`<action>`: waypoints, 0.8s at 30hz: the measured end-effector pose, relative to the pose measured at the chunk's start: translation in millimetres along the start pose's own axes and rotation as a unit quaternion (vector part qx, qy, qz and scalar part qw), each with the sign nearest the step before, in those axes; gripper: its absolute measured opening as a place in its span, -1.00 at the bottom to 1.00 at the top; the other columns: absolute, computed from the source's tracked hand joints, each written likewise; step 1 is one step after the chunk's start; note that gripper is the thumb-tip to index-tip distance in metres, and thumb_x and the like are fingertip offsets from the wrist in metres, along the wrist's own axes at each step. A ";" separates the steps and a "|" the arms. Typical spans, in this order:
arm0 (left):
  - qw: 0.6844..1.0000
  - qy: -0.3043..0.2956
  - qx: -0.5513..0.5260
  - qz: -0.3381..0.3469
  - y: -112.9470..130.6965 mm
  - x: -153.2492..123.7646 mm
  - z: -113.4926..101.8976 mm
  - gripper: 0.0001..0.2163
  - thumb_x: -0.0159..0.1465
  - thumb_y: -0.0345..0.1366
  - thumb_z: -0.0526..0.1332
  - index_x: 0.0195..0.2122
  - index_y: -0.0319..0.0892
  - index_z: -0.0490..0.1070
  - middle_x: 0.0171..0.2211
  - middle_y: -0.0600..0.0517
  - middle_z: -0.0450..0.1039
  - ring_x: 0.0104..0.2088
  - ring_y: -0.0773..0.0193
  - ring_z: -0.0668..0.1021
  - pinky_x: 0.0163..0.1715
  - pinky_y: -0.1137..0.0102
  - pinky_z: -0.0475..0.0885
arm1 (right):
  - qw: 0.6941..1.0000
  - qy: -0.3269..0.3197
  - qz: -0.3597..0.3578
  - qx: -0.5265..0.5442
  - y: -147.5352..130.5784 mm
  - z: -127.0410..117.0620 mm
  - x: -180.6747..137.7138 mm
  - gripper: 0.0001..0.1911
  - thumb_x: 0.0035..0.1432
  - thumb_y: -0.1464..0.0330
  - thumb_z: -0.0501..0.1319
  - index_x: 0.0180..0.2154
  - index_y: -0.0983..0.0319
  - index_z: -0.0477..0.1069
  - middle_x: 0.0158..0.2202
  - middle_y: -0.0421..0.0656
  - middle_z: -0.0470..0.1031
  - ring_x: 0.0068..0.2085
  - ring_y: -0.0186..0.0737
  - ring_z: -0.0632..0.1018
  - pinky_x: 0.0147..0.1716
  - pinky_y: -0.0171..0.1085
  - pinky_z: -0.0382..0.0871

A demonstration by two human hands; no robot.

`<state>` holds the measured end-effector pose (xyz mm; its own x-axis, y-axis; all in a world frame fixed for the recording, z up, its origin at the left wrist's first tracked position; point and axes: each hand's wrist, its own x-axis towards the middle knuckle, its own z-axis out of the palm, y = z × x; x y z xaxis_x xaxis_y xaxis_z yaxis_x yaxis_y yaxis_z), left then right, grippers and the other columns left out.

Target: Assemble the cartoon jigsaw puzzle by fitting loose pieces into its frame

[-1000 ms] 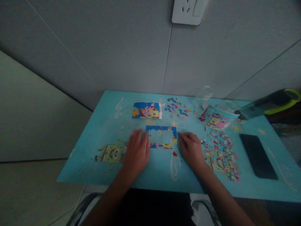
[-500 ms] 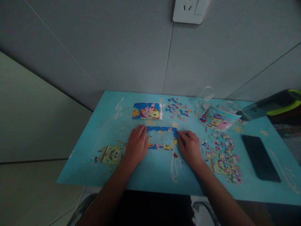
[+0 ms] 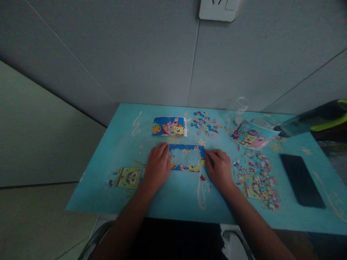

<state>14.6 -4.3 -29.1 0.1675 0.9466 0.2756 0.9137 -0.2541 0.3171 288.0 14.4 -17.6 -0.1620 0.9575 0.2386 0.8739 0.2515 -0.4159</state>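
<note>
A jigsaw puzzle border point(image 3: 187, 168), blue along the top with cartoon figures along the bottom, lies on the light-blue table point(image 3: 173, 198), its inside showing bare tabletop. Flat over its left end rests my left hand point(image 3: 157, 162), open, the fingers side by side and covering that edge. My right hand point(image 3: 219, 164) is at the other end, index fingertip touching the upper right corner, thumb apart from it, other fingers bent. No piece shows in either hand. Just behind the border is a picture card point(image 3: 169, 126) with the same blue cartoon scene.
Loose puzzle pieces point(image 3: 204, 124) are spread at the back. A larger heap of pieces point(image 3: 261, 180) lies right of my right hand, near a second picture card point(image 3: 252, 136). Farther right are a dark phone-like slab point(image 3: 302, 180) and a dark bottle-like object point(image 3: 311, 117) with green trim.
The view has tilted down slightly, so everything sits a little differently. Both hands stay at the two ends of the puzzle border, with no visible change in their hold.
</note>
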 end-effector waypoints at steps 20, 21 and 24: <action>1.000 0.012 -0.016 0.006 -4.3 -0.7 0.2 -0.49 0.39 -0.47 -0.01 0.38 -0.23 0.13 0.32 -0.23 0.24 0.37 -0.05 0.26 0.36 -0.10 0.21 | 0.998 0.015 0.003 0.054 6.2 -1.9 -6.4 -0.66 0.36 0.37 0.10 0.07 0.15 0.54 -0.09 -0.04 0.54 -0.09 -0.02 0.49 -0.05 -0.04 0.36; 1.000 0.012 -0.016 0.007 -4.3 -0.8 0.2 -0.49 0.39 -0.47 -0.01 0.37 -0.23 0.14 0.32 -0.23 0.24 0.37 -0.05 0.26 0.36 -0.11 0.20 | 0.998 0.016 0.002 0.057 6.6 -2.5 -8.4 -0.66 0.36 0.37 0.10 0.07 0.16 0.54 -0.09 -0.04 0.54 -0.09 -0.02 0.49 -0.04 -0.04 0.36; 1.000 0.010 -0.014 0.010 -4.1 -1.0 0.1 -0.51 0.38 -0.48 -0.01 0.35 -0.26 0.18 0.32 -0.24 0.24 0.37 -0.05 0.26 0.37 -0.10 0.19 | 0.998 0.020 0.001 0.064 7.1 -3.8 -14.3 -0.67 0.36 0.37 0.11 0.06 0.17 0.54 -0.10 -0.03 0.54 -0.08 -0.01 0.50 -0.04 -0.03 0.37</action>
<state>10.7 -4.2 -30.8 0.1776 0.9374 0.2997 0.8996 -0.2781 0.3368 298.3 1.9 -20.5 -0.1400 0.9522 0.2716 0.8076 0.2685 -0.5250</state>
